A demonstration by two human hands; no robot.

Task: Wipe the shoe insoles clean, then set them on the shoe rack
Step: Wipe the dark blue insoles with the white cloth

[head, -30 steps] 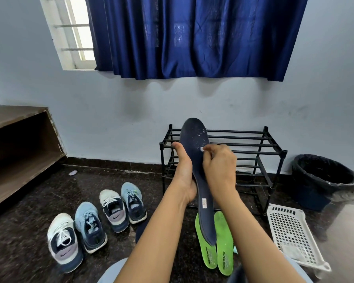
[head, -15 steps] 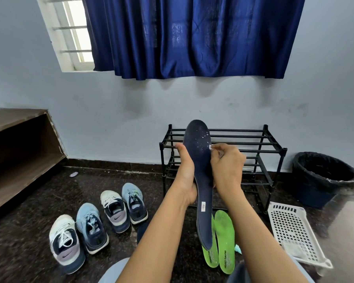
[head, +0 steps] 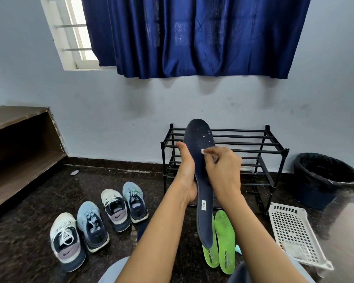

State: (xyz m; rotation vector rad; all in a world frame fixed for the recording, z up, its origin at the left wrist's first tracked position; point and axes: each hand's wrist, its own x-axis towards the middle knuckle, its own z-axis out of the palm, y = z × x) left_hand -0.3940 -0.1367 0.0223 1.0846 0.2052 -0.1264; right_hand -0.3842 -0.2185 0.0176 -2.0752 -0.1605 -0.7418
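The long navy-blue foam insole stands upright at frame centre, toe at 12 o'clock, heel at 6 o'clock, in front of the black metal-tube shoe rack and not on it. White flecks mark its toe area. The left hand grips the insole from its 9 o'clock edge, fingers curled behind, thumb pointing up. The right hand, at 3 o'clock of the insole, pinches a small white wipe scrap between its fingertips against the insole face. A pair of bright green foam insoles lies flat on the dark floor below the heel. Four sports shoes stand at 8 o'clock. A white perforated plastic basket lies at 4 o'clock, and a black lined waste bin stands at 3 o'clock.
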